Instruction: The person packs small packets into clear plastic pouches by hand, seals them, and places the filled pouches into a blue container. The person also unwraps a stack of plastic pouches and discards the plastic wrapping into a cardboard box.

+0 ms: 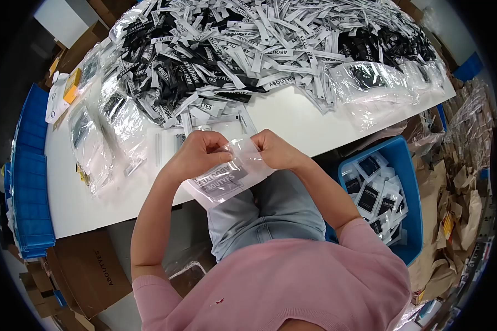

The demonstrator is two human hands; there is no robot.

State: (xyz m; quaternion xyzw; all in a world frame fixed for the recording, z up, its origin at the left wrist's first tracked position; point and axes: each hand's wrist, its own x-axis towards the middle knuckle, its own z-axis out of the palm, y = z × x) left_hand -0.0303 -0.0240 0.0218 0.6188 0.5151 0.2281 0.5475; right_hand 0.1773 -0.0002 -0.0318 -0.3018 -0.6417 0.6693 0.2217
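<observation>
A translucent plastic bag (223, 185) with dark printed lettering hangs between my two hands, above my lap at the table's front edge. My left hand (204, 153) is closed on the bag's upper left part, with thumb and fingers pinched together. At the bag's upper right corner, my right hand (273, 150) pinches the plastic. Just behind the hands, some flat clear bags (168, 144) lie on the white table (292, 121). A large heap of black and white printed packets (243, 55) covers the table's far side.
Clear plastic bags (91, 143) lie at the table's left, and more (370, 91) at its right. A blue bin (415, 220) of packed pouches stands at my right. Blue trays (33, 176) line the left side; a cardboard box (91, 270) is below. Brown paper (447, 237) fills the far right.
</observation>
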